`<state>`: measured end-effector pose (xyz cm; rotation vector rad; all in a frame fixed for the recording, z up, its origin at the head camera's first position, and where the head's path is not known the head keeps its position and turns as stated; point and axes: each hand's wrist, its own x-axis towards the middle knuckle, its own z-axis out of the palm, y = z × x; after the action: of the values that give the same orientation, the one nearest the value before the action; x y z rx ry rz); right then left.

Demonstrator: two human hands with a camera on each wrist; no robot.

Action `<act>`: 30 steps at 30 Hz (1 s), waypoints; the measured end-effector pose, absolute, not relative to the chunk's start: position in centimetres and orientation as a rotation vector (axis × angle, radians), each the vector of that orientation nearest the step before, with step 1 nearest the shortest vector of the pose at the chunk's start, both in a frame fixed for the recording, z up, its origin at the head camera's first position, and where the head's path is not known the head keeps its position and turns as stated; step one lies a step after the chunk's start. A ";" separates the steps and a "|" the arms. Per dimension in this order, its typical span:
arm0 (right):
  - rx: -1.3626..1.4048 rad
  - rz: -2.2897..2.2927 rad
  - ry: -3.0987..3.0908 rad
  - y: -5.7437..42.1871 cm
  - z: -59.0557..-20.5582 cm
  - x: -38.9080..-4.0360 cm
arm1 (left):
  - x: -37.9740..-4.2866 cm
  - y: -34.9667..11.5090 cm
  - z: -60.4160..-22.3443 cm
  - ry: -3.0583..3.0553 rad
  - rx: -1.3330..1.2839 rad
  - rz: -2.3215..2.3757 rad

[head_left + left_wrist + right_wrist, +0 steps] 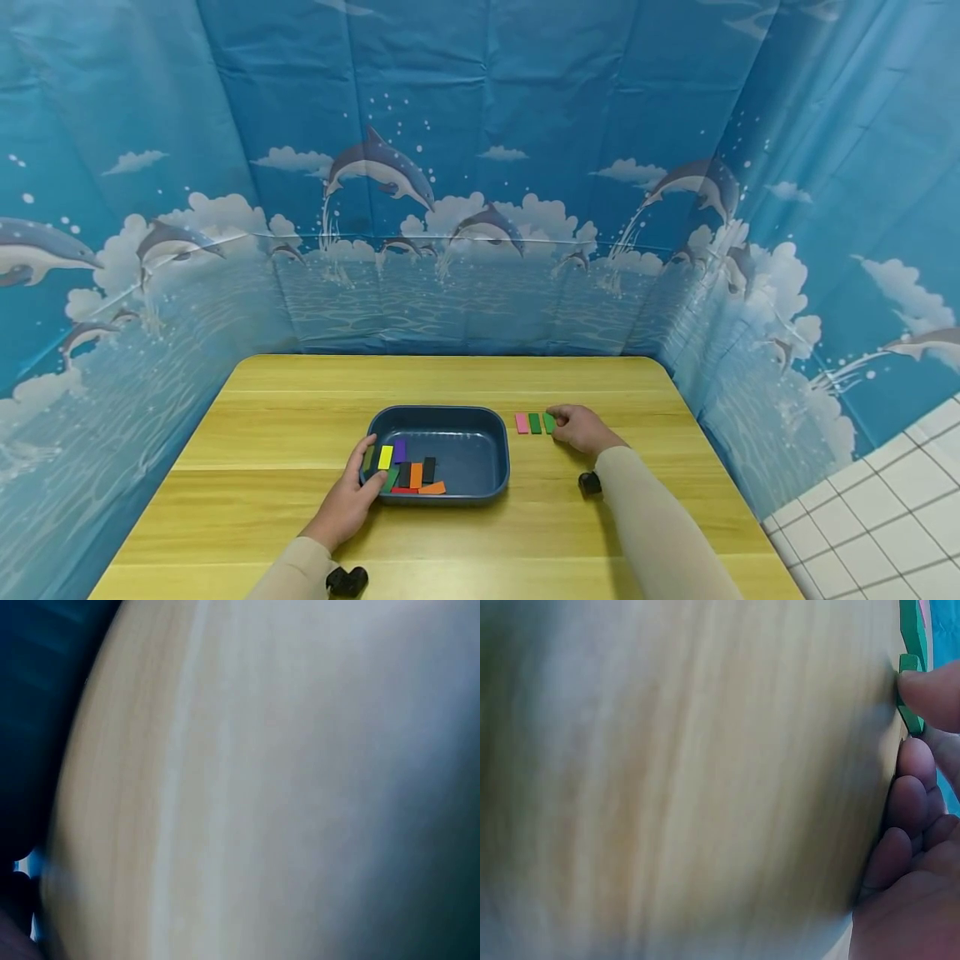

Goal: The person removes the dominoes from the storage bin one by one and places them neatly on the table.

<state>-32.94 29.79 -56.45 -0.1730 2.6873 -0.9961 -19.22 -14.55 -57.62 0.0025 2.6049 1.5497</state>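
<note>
A dark blue rectangular tub [471,460] stands on the table, with my left hand [347,505] gripping its left side, thumb over the near-left corner. Several coloured flat blocks lie in its left half, among them a yellow block [386,457], a purple block [400,451] and an orange block [416,475]. To the right of the tub, my right hand [588,430] pinches a green block [549,422] between thumb and fingers, low at the tabletop. It is the right end of a short row with a darker green block [535,423] and a pink block [522,423].
The wooden table [300,417] has rounded far corners and meets a blue dolphin-print curtain [465,308] behind and at both sides. White tiles [885,508] show at the lower right. The left wrist view holds mostly blurred tabletop and the tub's dark outer wall [45,712].
</note>
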 end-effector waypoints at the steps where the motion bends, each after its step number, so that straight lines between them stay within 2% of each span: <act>1: -0.171 -0.994 2.688 29.8 -56.4 -33.0 | -19.2 -14.5 -57.6 2.605 0.004 1.551; 19: -0.154 -1.055 2.667 29.9 -56.5 -32.9 | -19.1 -14.4 -57.5 2.607 0.003 1.554; 30: -0.073 -1.192 2.656 28.3 -53.4 -33.5 | -19.0 -14.6 -57.5 2.598 -0.001 1.550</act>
<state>-33.54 28.28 -53.39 -0.0729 2.6556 -1.1923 -18.99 -14.58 -57.45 -0.0013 2.5978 1.5498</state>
